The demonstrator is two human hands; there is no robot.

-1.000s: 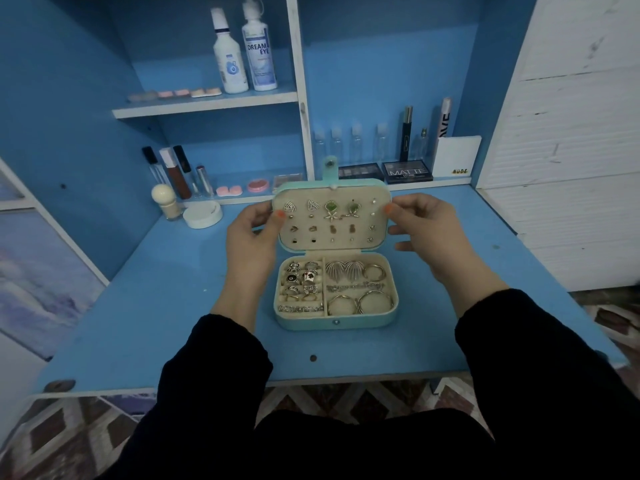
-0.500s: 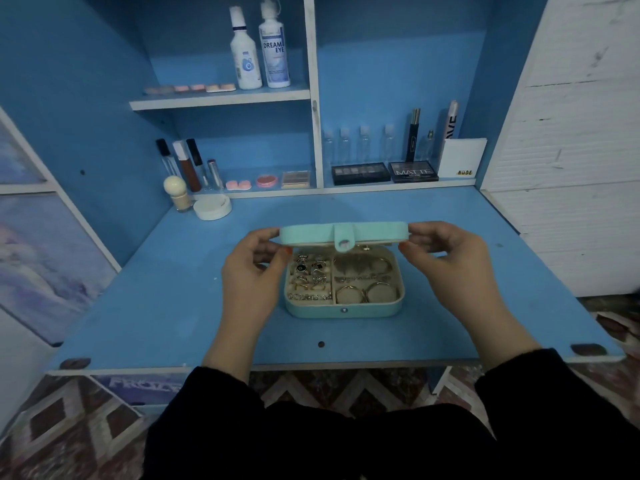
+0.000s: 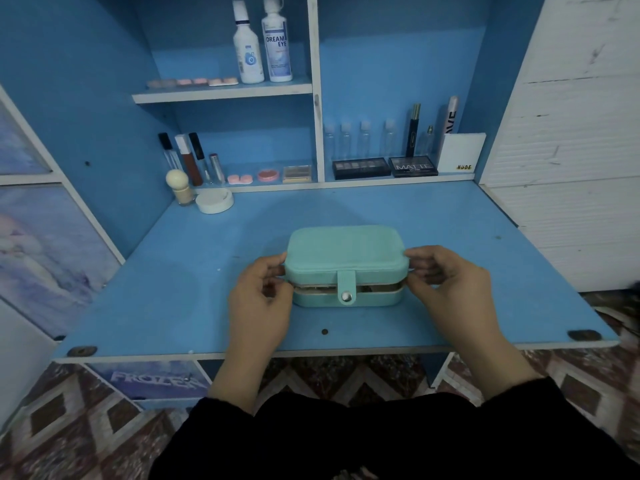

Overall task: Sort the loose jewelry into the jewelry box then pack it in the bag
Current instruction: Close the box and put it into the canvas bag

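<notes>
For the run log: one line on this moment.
jewelry box: lid nearly shut, gap showing; left hand: grips lid end; right hand: grips lid end

left hand [image 3: 258, 306], right hand [image 3: 446, 289], fingers [image 3: 420, 258] curled inward

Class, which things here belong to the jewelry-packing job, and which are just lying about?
Job: jewelry box, almost shut; snap strap; left hand and right hand gripping its ends.
Lying about: two solution bottles, eyeshadow palettes, lip gloss tubes, powder brush, round white compact, small clear bottles.
</notes>
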